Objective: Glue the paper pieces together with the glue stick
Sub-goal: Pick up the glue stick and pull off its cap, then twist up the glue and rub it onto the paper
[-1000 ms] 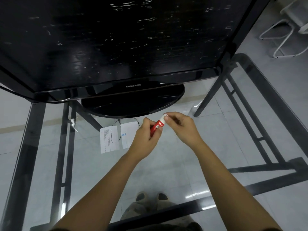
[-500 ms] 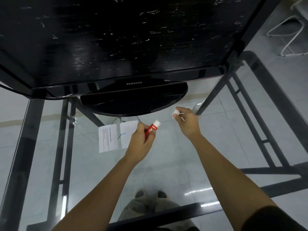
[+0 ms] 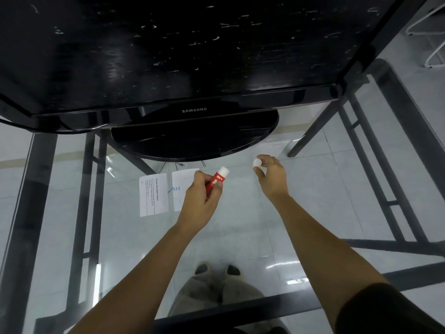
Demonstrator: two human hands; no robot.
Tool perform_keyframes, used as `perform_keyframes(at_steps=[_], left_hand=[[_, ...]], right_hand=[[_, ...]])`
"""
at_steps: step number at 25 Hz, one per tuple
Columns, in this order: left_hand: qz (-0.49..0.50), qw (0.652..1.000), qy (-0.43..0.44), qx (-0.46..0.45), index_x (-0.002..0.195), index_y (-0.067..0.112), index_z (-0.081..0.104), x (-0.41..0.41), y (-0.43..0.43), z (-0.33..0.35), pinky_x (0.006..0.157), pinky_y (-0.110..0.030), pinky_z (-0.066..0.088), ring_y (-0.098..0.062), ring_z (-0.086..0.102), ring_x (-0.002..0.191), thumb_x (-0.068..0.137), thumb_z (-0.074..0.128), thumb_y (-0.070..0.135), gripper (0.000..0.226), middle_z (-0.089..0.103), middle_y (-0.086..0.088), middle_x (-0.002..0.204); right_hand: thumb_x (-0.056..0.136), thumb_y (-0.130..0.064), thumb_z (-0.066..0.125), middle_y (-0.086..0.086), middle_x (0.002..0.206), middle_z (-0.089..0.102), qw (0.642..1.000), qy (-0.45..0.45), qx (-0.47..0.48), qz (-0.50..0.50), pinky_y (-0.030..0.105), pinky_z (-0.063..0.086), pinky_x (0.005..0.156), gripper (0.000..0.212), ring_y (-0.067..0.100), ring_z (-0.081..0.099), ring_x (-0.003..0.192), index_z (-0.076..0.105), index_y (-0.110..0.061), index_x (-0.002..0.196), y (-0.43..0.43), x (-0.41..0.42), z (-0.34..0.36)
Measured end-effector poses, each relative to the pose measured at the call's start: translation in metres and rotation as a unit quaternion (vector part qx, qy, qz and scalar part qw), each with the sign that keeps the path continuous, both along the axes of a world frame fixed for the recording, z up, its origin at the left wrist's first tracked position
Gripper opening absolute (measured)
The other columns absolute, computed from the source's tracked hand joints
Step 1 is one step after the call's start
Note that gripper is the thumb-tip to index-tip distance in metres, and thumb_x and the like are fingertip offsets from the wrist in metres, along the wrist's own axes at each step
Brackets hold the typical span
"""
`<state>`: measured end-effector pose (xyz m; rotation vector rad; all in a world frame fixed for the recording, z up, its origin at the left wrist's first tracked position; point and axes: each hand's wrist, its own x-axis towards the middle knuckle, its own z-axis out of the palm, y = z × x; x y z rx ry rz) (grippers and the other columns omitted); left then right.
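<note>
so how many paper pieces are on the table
2, side by side on the glass table, just left of the left hand: printed paper piece on the left, second paper piece on the right, partly hidden behind that hand. Nothing else papery shows.

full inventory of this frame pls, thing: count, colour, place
glue stick: 1, red with white end, uncapped, in the left hand
cap: 1, white, in the right hand's fingertips
paper pieces: 2, white, printed, side by side on the glass left of the left hand
monitor: 1, black, far side of the table, on a round base
table: 1, clear glass top on a dark metal frame
cable: 1, black, below the monitor's left edge
chair frame: 1, white, on the floor, top right
slippers: 2, grey, seen through the glass
left hand: holds the glue stick
right hand: pinches the cap
</note>
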<state>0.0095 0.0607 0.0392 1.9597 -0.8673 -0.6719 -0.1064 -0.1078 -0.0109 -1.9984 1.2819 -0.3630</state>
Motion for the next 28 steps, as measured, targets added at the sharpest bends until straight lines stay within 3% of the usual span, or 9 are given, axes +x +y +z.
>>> perform_keyframes(at_steps=[6, 9, 13, 16, 20, 24, 26, 28], left_hand=[[-0.001, 1.000, 0.007, 0.005, 0.094, 0.020, 0.042, -0.004, 0.001, -0.001, 0.046, -0.009, 0.040, 0.005, 0.050, 0.054, 0.093, 0.050, 0.029, 0.012, 0.051, 0.008, 0.071], [-0.003, 1.000, 0.021, -0.004, 0.096, 0.022, 0.044, -0.004, 0.003, 0.004, 0.048, -0.011, 0.041, -0.002, 0.050, 0.057, 0.093, 0.050, 0.025, 0.008, 0.054, 0.003, 0.077], [0.025, 0.992, 0.108, -0.053, 0.103, 0.028, 0.051, -0.002, -0.001, 0.020, 0.076, -0.028, 0.048, -0.018, 0.058, 0.087, 0.092, 0.052, 0.020, 0.013, 0.058, 0.001, 0.102], [0.060, 0.977, 0.172, -0.109, 0.105, 0.028, 0.057, 0.001, -0.003, 0.039, 0.086, -0.032, 0.051, -0.015, 0.061, 0.094, 0.089, 0.059, 0.024, 0.016, 0.062, 0.005, 0.105], [0.097, 0.961, 0.188, -0.180, 0.090, 0.028, 0.059, 0.001, 0.005, 0.059, 0.079, -0.035, 0.054, -0.024, 0.065, 0.089, 0.083, 0.066, 0.033, 0.011, 0.069, 0.002, 0.092], [0.084, 0.965, 0.153, -0.198, 0.084, 0.028, 0.055, -0.008, 0.016, 0.072, 0.066, -0.028, 0.051, -0.019, 0.067, 0.080, 0.081, 0.065, 0.039, 0.015, 0.071, 0.003, 0.088], [0.065, 0.967, 0.141, -0.203, 0.087, 0.031, 0.056, -0.013, 0.022, 0.074, 0.067, -0.028, 0.053, -0.023, 0.065, 0.080, 0.079, 0.064, 0.044, 0.017, 0.069, 0.005, 0.092], [0.039, 0.967, 0.134, -0.215, 0.094, 0.037, 0.057, -0.017, 0.030, 0.075, 0.070, -0.019, 0.051, -0.014, 0.064, 0.087, 0.078, 0.064, 0.044, 0.019, 0.065, 0.015, 0.098]], right_hand=[[0.087, -0.002, 0.060, 0.014, 0.125, 0.056, 1.000, 0.012, 0.018, 0.014, 0.034, 0.043, 0.099, 0.046, 0.025, 0.055, 0.112, 0.045, -0.009, 0.130, -0.006, -0.003, 0.000], [0.086, -0.004, 0.062, 0.013, 0.128, 0.053, 1.000, -0.003, 0.012, -0.013, 0.030, 0.043, 0.097, 0.047, 0.023, 0.055, 0.113, 0.046, -0.009, 0.130, -0.003, -0.005, 0.008], [0.088, -0.013, 0.060, 0.005, 0.117, 0.058, 0.993, -0.106, -0.006, -0.043, 0.016, 0.043, 0.086, 0.034, 0.011, 0.057, 0.100, 0.053, -0.010, 0.122, 0.021, 0.000, 0.042], [0.091, -0.030, 0.055, -0.006, 0.099, 0.065, 0.979, -0.189, 0.071, -0.037, 0.012, 0.047, 0.079, 0.020, 0.005, 0.059, 0.091, 0.063, -0.019, 0.105, 0.049, 0.005, 0.080], [0.086, -0.052, 0.051, -0.013, 0.106, 0.065, 0.942, -0.250, 0.222, -0.022, 0.012, 0.041, 0.080, 0.025, 0.002, 0.059, 0.102, 0.061, -0.035, 0.102, 0.082, 0.006, 0.118], [0.086, -0.044, 0.057, -0.007, 0.082, 0.066, 0.929, -0.295, 0.224, -0.017, 0.007, 0.044, 0.071, 0.029, -0.004, 0.060, 0.079, 0.067, -0.018, 0.090, 0.100, 0.006, 0.135], [0.087, -0.040, 0.058, 0.003, 0.087, 0.066, 0.914, -0.321, 0.246, -0.037, 0.016, 0.047, 0.081, 0.028, 0.005, 0.061, 0.085, 0.066, -0.013, 0.094, 0.104, 0.006, 0.137], [0.089, -0.038, 0.054, 0.006, 0.102, 0.068, 0.889, -0.352, 0.290, -0.043, 0.024, 0.047, 0.092, 0.030, 0.009, 0.063, 0.100, 0.063, -0.013, 0.104, 0.109, 0.004, 0.136]])
